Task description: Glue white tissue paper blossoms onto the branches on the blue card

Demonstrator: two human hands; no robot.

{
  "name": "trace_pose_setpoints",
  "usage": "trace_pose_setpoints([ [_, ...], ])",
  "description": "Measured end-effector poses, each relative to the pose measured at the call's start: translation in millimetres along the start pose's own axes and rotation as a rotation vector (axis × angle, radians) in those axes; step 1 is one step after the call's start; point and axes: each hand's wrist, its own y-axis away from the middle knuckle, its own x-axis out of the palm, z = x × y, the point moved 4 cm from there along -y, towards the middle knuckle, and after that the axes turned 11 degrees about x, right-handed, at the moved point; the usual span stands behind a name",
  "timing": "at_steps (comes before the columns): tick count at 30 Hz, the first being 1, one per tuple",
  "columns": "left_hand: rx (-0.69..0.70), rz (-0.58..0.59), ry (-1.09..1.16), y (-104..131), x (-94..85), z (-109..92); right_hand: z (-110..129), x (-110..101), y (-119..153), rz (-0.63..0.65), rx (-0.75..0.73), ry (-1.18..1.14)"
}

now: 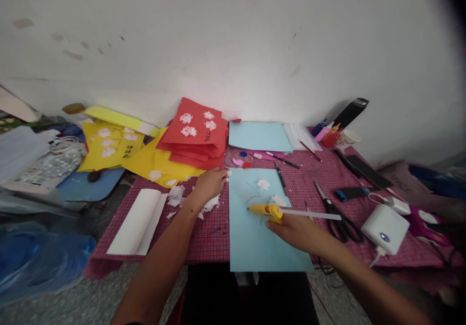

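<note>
The right hand (296,230) was closed around a yellow glue gun (265,211), nozzle pointing left over the blue sheet (255,237) near two white paper flowers (263,184); a steady, low nozzle and small dabs would have suited this gluing best. The left hand (210,182) lay loosely curled among white scraps (176,195) at the sheet's upper left edge on the surface (213,233), its grip pinching something small and white, though I could not tell what.

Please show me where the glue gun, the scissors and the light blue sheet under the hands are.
glue gun (262,210), head view, on its yellow body.
scissors (344,227), head view, on the black handles.
light blue sheet (251,240), head view, on its bare lower middle.
</note>
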Motion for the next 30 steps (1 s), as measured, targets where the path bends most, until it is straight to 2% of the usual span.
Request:
trace_pose_setpoints([
  [12,-0.029,-0.006,0.067,0.4,0.5,0.9,6.0,-4.3,0.8,0.048,0.035,0.036],
  [19,-0.015,-0.013,0.077,0.0,1.5,2.2,5.6,-3.8,1.6,0.041,0.028,0.034],
  [24,0.028,-0.049,0.061,0.6,-1.4,3.4,5.3,-8.1,-0.9,0.035,0.054,0.125],
  [30,0.009,-0.064,0.057,2.2,-6.5,6.3,36.6,-26.2,-8.4,0.015,-0.137,0.294],
])
